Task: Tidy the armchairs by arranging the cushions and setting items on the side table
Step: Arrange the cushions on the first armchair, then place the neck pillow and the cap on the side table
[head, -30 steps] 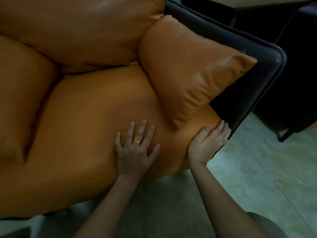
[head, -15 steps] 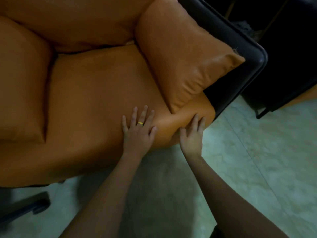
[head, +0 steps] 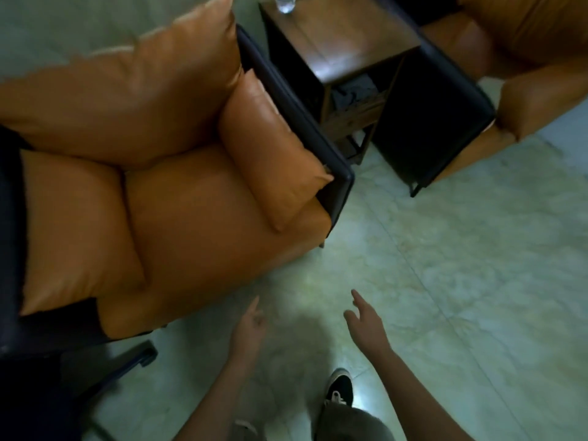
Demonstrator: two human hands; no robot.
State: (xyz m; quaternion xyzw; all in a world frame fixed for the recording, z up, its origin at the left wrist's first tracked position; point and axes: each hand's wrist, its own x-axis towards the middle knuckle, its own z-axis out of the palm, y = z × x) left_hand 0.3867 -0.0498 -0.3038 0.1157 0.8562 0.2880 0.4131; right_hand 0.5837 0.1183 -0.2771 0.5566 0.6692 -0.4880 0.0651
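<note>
An orange leather armchair fills the left of the view, with its seat cushion [head: 206, 224], back cushion [head: 127, 100], left side cushion [head: 76, 230] and right side cushion [head: 270, 144] all in place inside a dark frame [head: 305, 122]. My left hand [head: 249, 329] and my right hand [head: 364, 323] hang over the floor in front of the chair, both empty with loose fingers, touching nothing. A wooden side table [head: 343, 36] stands between this chair and a second orange armchair [head: 534, 78] at the top right.
A clear glass [head: 285, 3] stands at the far edge of the side table. Dark cloth [head: 353, 90] lies on the table's lower shelf. Pale green tiled floor [head: 461, 281] spreads to the right. My shoe [head: 339, 389] is at the bottom. A dark chair leg [head: 133, 361] juts out lower left.
Both hands have left the front edge of the seat cushion and pulled back over the floor. The view has drawn away, now showing the whole armchair, the side table and a second chair.
</note>
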